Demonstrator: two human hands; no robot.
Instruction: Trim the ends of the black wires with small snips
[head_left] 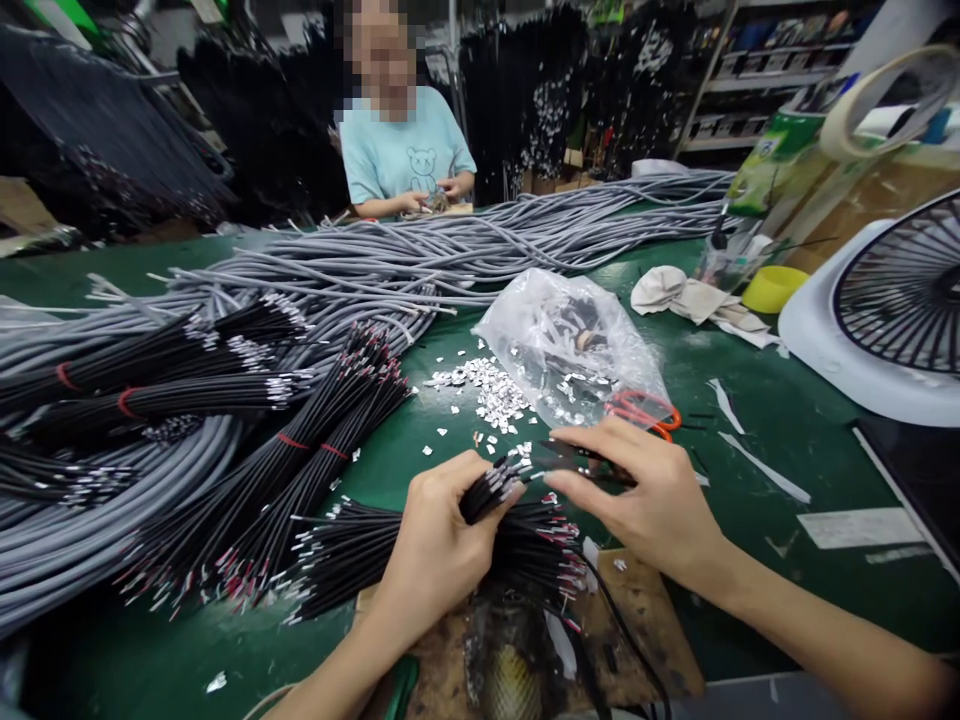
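Note:
My left hand [435, 545] is closed around a small bundle of short black cables [491, 488], their stripped ends pointing up and right. My right hand [637, 495] pinches at those cable ends, with the orange-handled scissors [645, 412] partly under its fingers; whether it grips them I cannot tell. Beneath both hands lies a pile of loose black cables [360, 550]. Just beyond the hands a scatter of small silver foil scraps [491, 390] covers the green table [780, 420], beside a crumpled clear plastic bag [570, 345].
Bundles of black cables with red bands [300, 440] and long grey cables [420, 260] fill the left and far table. A white fan [885, 310], a yellow bowl [772, 288] and cloths [682, 295] sit at right. Another person in a light-blue shirt [405, 150] works opposite.

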